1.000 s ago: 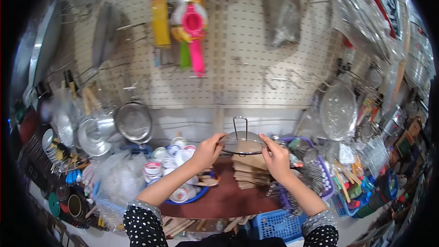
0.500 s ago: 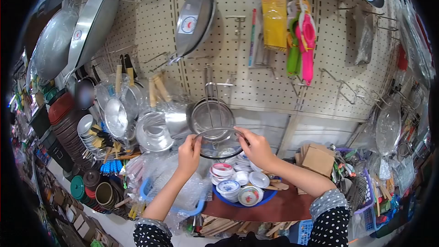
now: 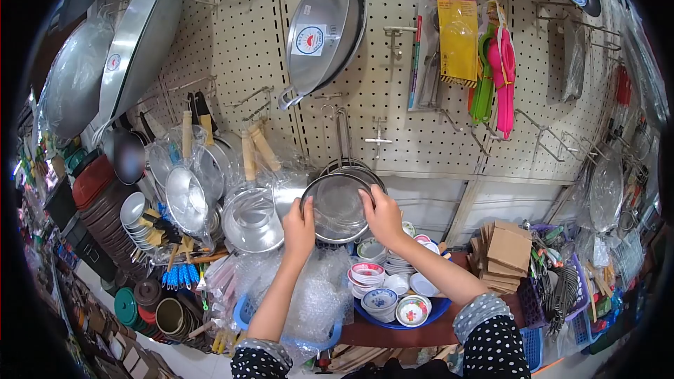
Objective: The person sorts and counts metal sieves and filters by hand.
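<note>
Both hands hold a round see-through glass lid [image 3: 340, 212] with a dark rim, raised in front of the pegboard. My left hand [image 3: 299, 227] pinches its left edge, thumb on the near side. On the right edge, my right hand [image 3: 384, 219] grips the rim the same way. No knob can be made out. Directly behind the lid, wire-handled strainers [image 3: 343, 133] hang from a hook, partly hidden by it. Below stand stacked bowls [image 3: 380, 299] in a blue basin [image 3: 438, 307].
A wok [image 3: 316, 42] hangs above on the pegboard [image 3: 232, 28]. Bagged metal pans [image 3: 253, 221] hang left of the hands. Bubble wrap [image 3: 309, 295] fills a light-blue basket below. Cardboard pieces [image 3: 508, 247] and a purple utensil basket [image 3: 580, 284] stand at right.
The lid has tilted from nearly edge-on to facing me more fully and now overlaps the hanging strainers. Both hands still hold its rim. The camera view has shifted slightly.
</note>
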Tool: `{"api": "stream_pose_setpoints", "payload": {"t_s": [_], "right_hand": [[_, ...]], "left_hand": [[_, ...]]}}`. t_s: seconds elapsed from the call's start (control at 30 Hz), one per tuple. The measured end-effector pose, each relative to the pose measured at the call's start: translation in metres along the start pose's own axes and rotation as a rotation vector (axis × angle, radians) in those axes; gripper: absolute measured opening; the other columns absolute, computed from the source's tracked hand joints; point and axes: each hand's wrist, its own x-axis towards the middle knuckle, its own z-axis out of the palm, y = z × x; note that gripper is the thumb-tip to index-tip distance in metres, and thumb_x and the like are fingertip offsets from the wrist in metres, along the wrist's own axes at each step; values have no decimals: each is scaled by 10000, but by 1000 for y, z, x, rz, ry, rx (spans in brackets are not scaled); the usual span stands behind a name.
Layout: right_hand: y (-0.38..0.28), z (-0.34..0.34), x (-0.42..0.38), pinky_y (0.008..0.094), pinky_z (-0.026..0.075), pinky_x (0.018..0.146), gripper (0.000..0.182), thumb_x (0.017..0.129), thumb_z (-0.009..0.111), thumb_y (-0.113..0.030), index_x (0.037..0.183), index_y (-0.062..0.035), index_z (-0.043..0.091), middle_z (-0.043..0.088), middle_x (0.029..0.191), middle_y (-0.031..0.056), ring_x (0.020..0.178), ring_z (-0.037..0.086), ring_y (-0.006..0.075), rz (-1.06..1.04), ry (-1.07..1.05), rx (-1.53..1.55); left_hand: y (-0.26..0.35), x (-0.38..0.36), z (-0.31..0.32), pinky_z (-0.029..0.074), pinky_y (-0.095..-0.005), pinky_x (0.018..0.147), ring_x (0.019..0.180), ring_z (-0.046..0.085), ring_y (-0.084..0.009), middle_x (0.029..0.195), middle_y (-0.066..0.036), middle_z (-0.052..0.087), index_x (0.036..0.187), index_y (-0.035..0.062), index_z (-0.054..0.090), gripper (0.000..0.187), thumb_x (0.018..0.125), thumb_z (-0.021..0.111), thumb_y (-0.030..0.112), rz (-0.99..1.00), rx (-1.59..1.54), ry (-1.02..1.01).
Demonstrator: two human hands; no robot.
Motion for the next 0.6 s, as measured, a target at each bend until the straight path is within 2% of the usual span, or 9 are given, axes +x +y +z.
{"api": "stream_pose_setpoints", "payload": {"t_s": [0.07,0.17,0.27,0.37,0.47,0.6], "right_hand": [[1,0,-1,445,434,531,262,973,593,-217,838,-18,490,584,635,192,583,598,392,25,11,-53],[20,6,-4,462,456,557,212,985,565,-225,908,-34,512,610,656,178,634,629,396,45,-25,-117],[36,15,-8,482,488,591,155,994,538,-212,1071,-78,550,633,683,167,666,642,404,87,-2,-139],[31,17,-5,476,513,602,270,995,527,-210,1254,-133,527,658,792,175,680,651,396,-17,110,-150],[42,21,-3,469,500,515,354,985,535,-209,1331,-140,512,605,922,160,584,623,368,-123,103,-308],[54,30,0,407,478,440,391,972,563,-207,1359,-168,522,529,963,102,523,600,289,-114,144,-455]], "left_hand": [[-9,3,7,400,-420,493,506,569,-344,594,-197,574,829,-36,536,332,1008,548,244,-36,5,-38],[-15,2,18,422,-456,523,564,598,-403,629,-224,594,878,-60,570,333,1007,543,246,-7,43,-51],[-25,2,26,447,-493,568,638,620,-448,669,-253,614,972,-76,580,330,1008,532,248,3,69,-91],[-23,2,35,463,-502,602,696,633,-456,732,-272,630,1075,-57,562,327,1010,527,262,-8,107,-78],[-23,1,45,480,-504,648,777,643,-466,840,-288,650,1175,-35,541,350,1010,523,274,17,183,-2],[-24,6,56,505,-505,684,833,653,-456,946,-274,667,1241,2,537,356,1004,528,268,49,297,17]]}}
